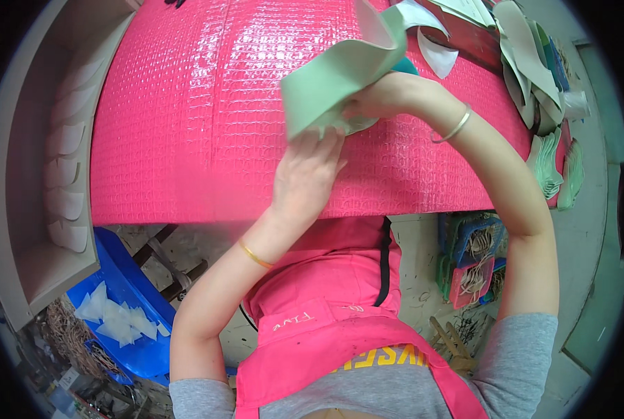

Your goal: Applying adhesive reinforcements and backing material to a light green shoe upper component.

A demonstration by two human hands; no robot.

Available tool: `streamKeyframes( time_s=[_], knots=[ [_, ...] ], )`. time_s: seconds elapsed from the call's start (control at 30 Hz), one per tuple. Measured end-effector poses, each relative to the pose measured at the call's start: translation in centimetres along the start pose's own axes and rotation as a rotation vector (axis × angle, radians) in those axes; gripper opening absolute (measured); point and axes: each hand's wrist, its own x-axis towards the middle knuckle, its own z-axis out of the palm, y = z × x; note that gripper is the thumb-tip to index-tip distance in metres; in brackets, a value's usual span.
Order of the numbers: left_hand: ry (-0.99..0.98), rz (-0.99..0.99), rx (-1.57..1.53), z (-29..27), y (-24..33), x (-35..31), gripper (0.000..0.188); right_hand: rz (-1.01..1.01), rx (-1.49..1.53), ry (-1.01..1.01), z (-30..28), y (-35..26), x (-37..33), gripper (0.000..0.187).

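A pale green flexible sheet [340, 77], like soft leather or lining, is bent and lifted above the pink table. My left hand [308, 167] pinches its near lower edge with fingers together. Beside it, my right hand [382, 96] curls at the sheet's right side, its fingers partly hidden and closed on the edge. Under the hands, a small pale translucent piece [362, 126] shows in part; its kind is unclear. A teal rounded thing [405, 67] peeks out behind my right hand, mostly covered.
The pink quilted table cover [242, 140] spreads before me. White cut pieces [438, 54] lie far right, near stacked green sheets [528, 63] and cut green pieces [548, 164]. A shelf [60, 258] with white pieces borders the left. Below are a blue bin [137, 272] and baskets [471, 244].
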Motion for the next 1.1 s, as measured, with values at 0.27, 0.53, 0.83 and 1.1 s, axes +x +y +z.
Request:
streamKeyframes(
  time_s=[0.27, 0.53, 0.83, 1.1],
  knots=[
    [-0.048, 0.067, 0.111, 0.3, 0.6, 0.4, 0.044, -0.065, 0.041, 0.061, -0.9, 1.9, -1.9, 0.037],
    [-0.071, -0.010, 0.042, 0.7, 0.6, 0.2, 0.046, 0.114, 0.221, 0.087, -0.2, 1.7, -2.0, 0.038],
    [-0.026, -0.042, -0.025, 0.5, 0.6, 0.3, 0.044, 0.055, 0.031, 0.256, 1.5, 1.8, -0.9, 0.029],
    [-0.037, -0.023, 0.101, 0.9, 1.8, 1.3, 0.045, 0.054, -0.116, 0.399, 2.5, 1.6, -0.3, 0.023]
  ],
)
